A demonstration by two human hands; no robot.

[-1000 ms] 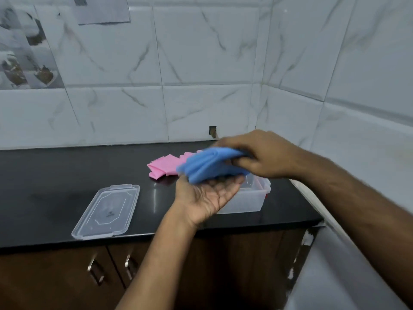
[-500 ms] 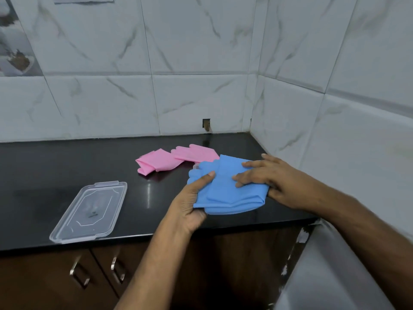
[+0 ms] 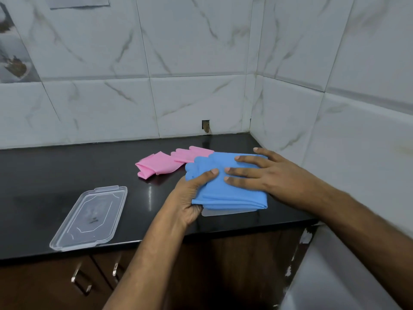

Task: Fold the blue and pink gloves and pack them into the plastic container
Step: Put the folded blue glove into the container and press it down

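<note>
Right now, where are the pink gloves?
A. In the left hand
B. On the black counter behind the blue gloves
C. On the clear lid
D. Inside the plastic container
B: the pink gloves lie on the black counter, behind the folded blue gloves that both hands hold over the container.

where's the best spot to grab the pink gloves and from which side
Probably the bunched fold at the left end of the pink gloves, coming from above and the left. There the layers double over and sit a little proud of the black counter, so fingers can pinch them. The right end lies flat and tucks behind the blue gloves, which the left hand and right hand are working on.
</note>
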